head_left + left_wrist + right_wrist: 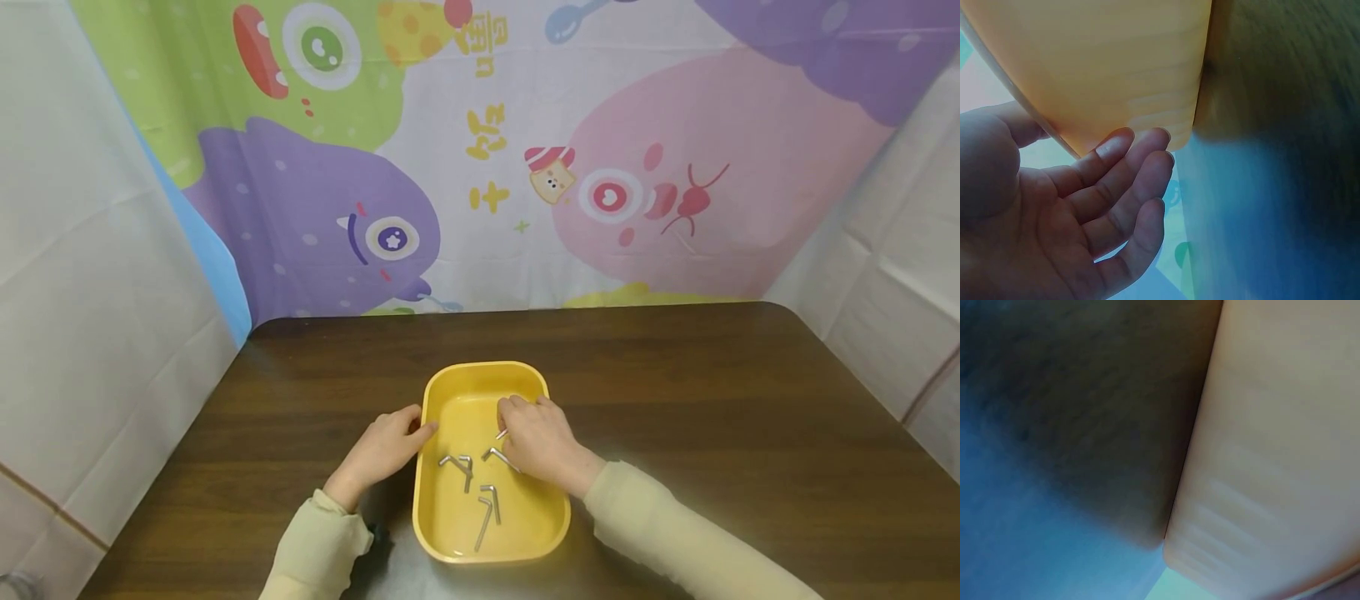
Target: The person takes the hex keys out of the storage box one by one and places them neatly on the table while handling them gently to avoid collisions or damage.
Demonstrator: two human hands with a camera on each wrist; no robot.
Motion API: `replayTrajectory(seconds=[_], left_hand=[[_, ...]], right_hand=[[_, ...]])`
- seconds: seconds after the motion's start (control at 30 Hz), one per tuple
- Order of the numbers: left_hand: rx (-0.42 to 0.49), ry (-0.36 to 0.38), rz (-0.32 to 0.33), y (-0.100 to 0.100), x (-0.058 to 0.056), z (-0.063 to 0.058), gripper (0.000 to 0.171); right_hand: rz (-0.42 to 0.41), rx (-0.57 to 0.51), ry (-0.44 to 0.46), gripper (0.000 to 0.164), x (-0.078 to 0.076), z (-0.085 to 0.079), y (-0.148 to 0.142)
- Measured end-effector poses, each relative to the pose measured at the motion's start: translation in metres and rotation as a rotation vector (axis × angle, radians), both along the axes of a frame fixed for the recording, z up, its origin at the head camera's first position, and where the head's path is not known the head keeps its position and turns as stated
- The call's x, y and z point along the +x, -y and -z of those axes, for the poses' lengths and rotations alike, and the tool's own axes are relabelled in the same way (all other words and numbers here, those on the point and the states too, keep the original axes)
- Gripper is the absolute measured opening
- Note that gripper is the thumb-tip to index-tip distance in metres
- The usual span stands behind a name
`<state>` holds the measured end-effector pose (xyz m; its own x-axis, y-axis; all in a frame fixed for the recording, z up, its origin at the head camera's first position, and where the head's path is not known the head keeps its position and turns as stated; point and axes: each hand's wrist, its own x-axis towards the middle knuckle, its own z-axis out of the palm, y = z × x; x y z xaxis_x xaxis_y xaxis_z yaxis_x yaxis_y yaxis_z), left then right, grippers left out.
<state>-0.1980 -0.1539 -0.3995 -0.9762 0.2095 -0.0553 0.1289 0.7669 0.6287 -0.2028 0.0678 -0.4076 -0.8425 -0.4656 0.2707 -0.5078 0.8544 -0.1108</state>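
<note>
A yellow plastic bin (492,554) stands on the table and holds several L-shaped metal hex keys (483,525). My left hand (386,446) holds the bin's left rim. Its thumb hooks over the edge, and its bent fingers (1141,181) lie along the outer wall in the left wrist view. Inside the bin, on the right side, my right hand (538,437) reaches down with curled fingers. The end of one hex key (501,434) pokes out at these fingertips, the rest hidden under the hand. Another hex key (498,457) lies just below, partly covered by the hand.
The dark wooden table (675,392) extends around the bin. A curtain with cartoon figures (495,250) hangs behind its far edge, with pale cloth walls (105,292) at both sides. The right wrist view shows only the bin's outer wall (1272,456) and blurred table.
</note>
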Motion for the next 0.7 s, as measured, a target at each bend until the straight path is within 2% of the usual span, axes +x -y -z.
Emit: replayTrajectory(seconds=[0.43,0.7], left_hand=[[0.027,0.026,-0.003,-0.0006,0.0019,-0.0005,0.018],[0.022,0.026,-0.005,-0.0011,0.0019,-0.0011,0.018]], right_hand=[[-0.038,-0.066,-0.076,0.013,0.0023,-0.0006,-0.0037],[-0.051,-0.128,-0.01,0.01,0.0064,-0.0068,-0.0077]])
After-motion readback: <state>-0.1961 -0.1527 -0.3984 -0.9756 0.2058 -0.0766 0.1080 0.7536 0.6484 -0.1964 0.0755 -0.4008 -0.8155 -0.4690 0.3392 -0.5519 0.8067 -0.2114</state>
